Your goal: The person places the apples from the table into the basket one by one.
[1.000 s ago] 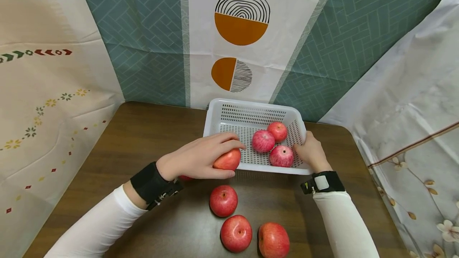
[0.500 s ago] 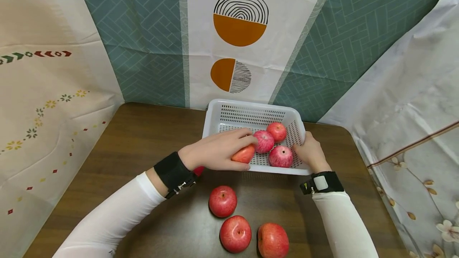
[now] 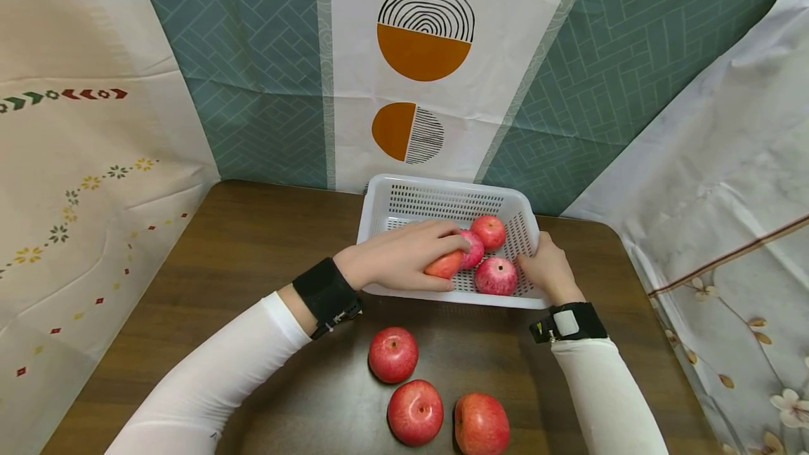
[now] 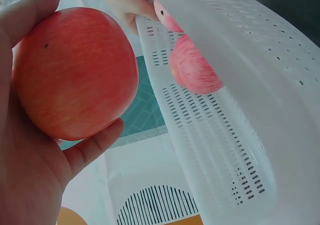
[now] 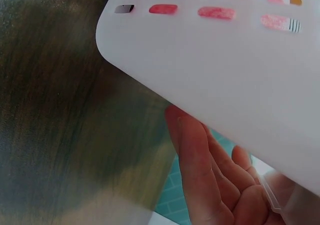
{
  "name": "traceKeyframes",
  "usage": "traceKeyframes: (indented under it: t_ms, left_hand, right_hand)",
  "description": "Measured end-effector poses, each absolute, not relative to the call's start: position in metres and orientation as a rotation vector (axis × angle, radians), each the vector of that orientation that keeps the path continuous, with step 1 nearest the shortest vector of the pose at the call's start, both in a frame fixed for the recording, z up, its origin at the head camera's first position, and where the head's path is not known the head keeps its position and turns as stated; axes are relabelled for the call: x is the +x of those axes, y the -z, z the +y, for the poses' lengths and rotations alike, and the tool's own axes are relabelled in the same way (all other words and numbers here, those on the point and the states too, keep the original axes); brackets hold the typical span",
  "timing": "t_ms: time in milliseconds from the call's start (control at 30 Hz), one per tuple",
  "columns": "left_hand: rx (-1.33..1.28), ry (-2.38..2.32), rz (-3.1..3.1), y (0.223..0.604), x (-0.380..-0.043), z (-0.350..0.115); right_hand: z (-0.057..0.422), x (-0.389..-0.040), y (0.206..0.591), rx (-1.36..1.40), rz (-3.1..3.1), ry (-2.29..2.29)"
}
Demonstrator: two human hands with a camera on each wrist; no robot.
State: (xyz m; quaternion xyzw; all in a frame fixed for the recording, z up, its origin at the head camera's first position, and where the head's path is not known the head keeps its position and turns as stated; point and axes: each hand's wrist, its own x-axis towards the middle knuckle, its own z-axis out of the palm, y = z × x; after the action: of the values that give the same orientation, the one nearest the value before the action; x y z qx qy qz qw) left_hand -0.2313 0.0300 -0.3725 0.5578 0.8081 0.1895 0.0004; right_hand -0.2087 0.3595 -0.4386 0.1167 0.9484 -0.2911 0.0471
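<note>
My left hand (image 3: 411, 255) holds a red-orange apple (image 3: 444, 265) over the white plastic basket (image 3: 430, 295). In the left wrist view the fingers and thumb curl round this apple (image 4: 77, 75). Beyond its fingertips, a pink-striped apple (image 3: 472, 250) lies in the basket, partly covered by the hand in the head view. Two more apples, a red one (image 3: 489, 232) and a pink-striped one (image 3: 496, 276), are at the basket's right end. My right hand (image 3: 548, 269) grips the right rim, thumb inside. The right wrist view shows its fingers (image 5: 197, 167) beneath the basket's edge.
On the brown wooden table (image 3: 265, 223), in front of the basket, are three red apples: one nearer the basket (image 3: 393, 354), one below it (image 3: 415, 412) and one to the right (image 3: 482, 423). A patterned cloth (image 3: 265, 76) hangs close behind the basket.
My left hand has moved right with its apple, from the basket's front left to beside the apples inside. A red apple glimpsed behind the left wrist earlier is now hidden. The right hand stays put.
</note>
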Motion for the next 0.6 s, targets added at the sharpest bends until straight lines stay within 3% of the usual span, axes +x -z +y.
traceKeyframes:
  t_ms: [600]
  left_hand:
    - [1.753, -0.458, 2.508, 0.365, -0.234, 0.048]
  right_hand:
    - [0.362, -0.209, 0.439, 0.361, 2.885, 0.897]
